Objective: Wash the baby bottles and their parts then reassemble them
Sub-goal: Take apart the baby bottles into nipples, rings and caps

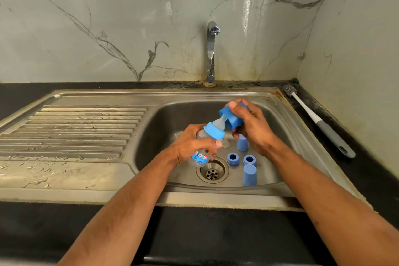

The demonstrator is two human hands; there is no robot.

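Observation:
My left hand (190, 143) grips a small clear baby bottle (201, 155) with a blue cartoon print, tilted over the sink basin. Its blue collar (213, 133) and clear teat (220, 123) point up to the right. My right hand (251, 127) holds a blue cap (232, 117) with its open mouth right at the teat's tip. On the basin floor stand two blue caps (249, 175) (242, 143), two blue collar rings (233, 158) (249, 160) and a loose clear teat (225, 142).
The steel sink (164, 114) has a drain (212, 171) at its middle and a ribbed draining board (71, 131) to the left, wet with drops. The tap (211, 49) is off. A grey-handled bottle brush (319, 123) lies on the black counter at the right.

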